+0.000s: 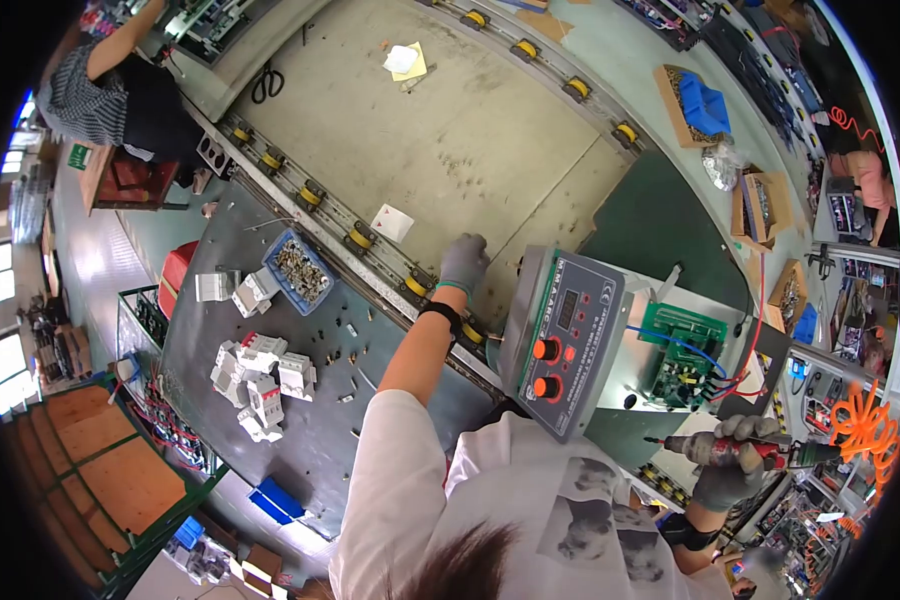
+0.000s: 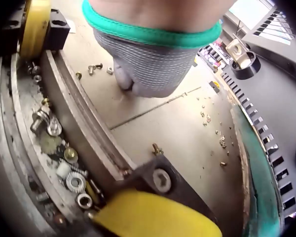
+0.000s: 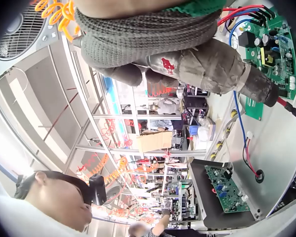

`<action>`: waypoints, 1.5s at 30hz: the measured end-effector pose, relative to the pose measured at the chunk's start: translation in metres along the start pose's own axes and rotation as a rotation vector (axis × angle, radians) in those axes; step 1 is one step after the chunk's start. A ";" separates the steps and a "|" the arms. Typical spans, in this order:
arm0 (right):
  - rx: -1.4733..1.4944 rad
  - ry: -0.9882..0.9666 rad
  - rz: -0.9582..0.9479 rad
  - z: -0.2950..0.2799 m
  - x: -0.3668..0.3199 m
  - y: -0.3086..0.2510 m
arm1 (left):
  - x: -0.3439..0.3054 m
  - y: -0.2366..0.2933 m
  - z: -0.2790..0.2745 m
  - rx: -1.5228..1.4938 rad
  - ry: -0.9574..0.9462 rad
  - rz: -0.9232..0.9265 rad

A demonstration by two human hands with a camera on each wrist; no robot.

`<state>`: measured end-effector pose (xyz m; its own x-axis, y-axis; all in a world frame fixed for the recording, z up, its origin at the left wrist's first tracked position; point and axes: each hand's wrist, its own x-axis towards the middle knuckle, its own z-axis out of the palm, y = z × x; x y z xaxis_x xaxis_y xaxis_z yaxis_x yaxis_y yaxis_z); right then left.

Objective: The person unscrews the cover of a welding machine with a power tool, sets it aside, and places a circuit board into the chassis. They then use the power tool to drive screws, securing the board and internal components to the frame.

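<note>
My left hand (image 1: 463,262), in a grey knit glove, reaches past the roller rail to the worn board beyond it. In the left wrist view, loose screws (image 2: 222,140) lie scattered on that board; the fingertips are hidden behind the back of the hand. My right hand (image 1: 732,465), also gloved, grips a power screwdriver (image 3: 207,69) wrapped in grey tape, its bit pointing over the open metal unit. The unit has a dark control panel (image 1: 575,340) with two orange knobs, and a green circuit board (image 1: 685,350) with red and blue wires.
Yellow rollers (image 1: 360,237) line the rail. Left of it, a dark table holds a blue bin of small metal parts (image 1: 300,272) and a pile of white-grey blocks (image 1: 260,385). An orange coiled hose (image 1: 865,425) hangs at the right. Another person (image 1: 95,95) works at the upper left.
</note>
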<state>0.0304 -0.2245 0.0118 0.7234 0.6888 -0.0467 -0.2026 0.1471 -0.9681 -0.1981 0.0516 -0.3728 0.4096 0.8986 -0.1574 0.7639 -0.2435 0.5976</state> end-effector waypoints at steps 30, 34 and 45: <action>0.128 0.362 -0.064 -0.043 -0.023 -0.027 | 0.000 0.052 -0.184 -2.094 -0.400 -0.291; 0.174 0.348 -0.116 -0.072 -0.032 -0.037 | -0.091 0.138 -0.231 -2.148 -0.499 -0.249; 0.332 0.159 -0.180 -0.135 -0.047 -0.050 | -0.246 0.318 -0.192 -1.735 -0.520 -0.337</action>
<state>0.0954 -0.3602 0.0288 0.8544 0.5168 0.0533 -0.2472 0.4945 -0.8333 -0.1524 -0.1770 0.0069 0.7181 0.5516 -0.4243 -0.3372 0.8092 0.4812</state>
